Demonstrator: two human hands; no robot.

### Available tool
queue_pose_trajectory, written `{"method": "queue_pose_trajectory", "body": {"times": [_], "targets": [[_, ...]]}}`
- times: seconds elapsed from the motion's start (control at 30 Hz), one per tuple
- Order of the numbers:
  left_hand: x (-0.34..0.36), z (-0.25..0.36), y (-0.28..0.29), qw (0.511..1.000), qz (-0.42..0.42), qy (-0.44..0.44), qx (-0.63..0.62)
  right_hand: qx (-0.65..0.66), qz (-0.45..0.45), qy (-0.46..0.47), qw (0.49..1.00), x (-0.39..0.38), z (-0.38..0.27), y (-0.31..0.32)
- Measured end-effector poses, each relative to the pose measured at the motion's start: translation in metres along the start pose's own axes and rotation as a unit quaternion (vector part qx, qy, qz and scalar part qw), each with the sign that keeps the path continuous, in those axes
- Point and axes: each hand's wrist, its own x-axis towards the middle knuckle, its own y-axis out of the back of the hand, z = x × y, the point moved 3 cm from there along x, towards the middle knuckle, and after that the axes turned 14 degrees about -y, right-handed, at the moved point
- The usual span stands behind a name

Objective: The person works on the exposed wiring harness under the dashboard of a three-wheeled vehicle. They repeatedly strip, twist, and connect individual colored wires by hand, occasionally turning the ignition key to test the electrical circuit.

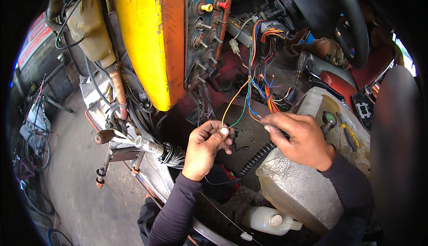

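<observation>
My left hand (205,148) pinches a yellow-orange wire (228,104) and a green wire (244,109) between thumb and forefinger. To its right, my right hand (298,139) is closed with its thumb and forefinger at the ends of a blue wire (250,107) and an orange one beside it. These wires hang from a loose multicoloured wire bundle (252,63) under the steering column (278,16). Several other wire ends, red, yellow and blue, dangle next to my right fingers. A white plastic connector (234,46) hangs at the bundle's left.
A yellow and orange dash panel (174,32) with toggle switches stands ahead, left of the steering wheel (359,27). A gear lever (301,67) rises behind my right hand. Yellow-handled pliers (349,132) lie on the worn padded cover (298,183). Below is a white jug (269,221).
</observation>
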Motion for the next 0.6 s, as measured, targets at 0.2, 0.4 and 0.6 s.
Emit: {"method": "queue_pose_trajectory", "body": {"times": [0.2, 0.4, 0.6], "targets": [[-0.002, -0.003, -0.001, 1.000, 0.017, -0.018, -0.015, -0.024, 0.004, 0.039, 0.999, -0.005, 0.008, -0.015], [-0.003, -0.003, -0.002, 1.000, 0.012, -0.013, -0.013, -0.101, -0.003, 0.087, 0.991, -0.011, 0.013, -0.027], [-0.005, -0.005, -0.004, 1.000, 0.000, -0.008, -0.010, -0.096, 0.000, 0.104, 0.990, -0.010, 0.011, -0.030]]}}
